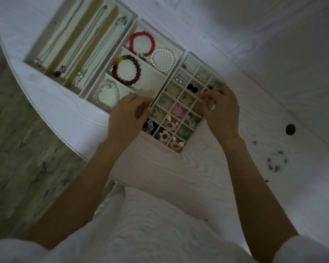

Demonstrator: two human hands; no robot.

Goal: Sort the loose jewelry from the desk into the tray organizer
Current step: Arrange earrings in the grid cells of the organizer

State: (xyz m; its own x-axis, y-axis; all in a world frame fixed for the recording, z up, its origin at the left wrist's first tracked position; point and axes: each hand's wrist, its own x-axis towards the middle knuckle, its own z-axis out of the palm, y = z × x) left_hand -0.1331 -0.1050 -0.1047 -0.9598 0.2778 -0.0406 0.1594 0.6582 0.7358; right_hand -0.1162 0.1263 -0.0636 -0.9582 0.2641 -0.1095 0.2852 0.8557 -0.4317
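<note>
A cream grid tray point(180, 151) with many small cells holds earrings, a pink flower piece point(179, 110) and a white flower clip point(164, 135). My left hand point(129, 112) curls its fingers on this tray's left rim. Over the tray's right-hand cells, the fingertips of my right hand point(221, 111) are pinched together; blur hides whether they hold anything. A loose beaded bracelet point(276, 161) lies on the white desk point(179, 171) to the right, apart from both hands.
A bracelet tray point(135, 23) with red, dark red, pearl and pale bracelets sits left of the grid tray. Farther left is a necklace tray point(29, 57) with several chains. A round cable hole point(290, 129) and small loose bits lie at the right. The desk's curved edge runs along the left.
</note>
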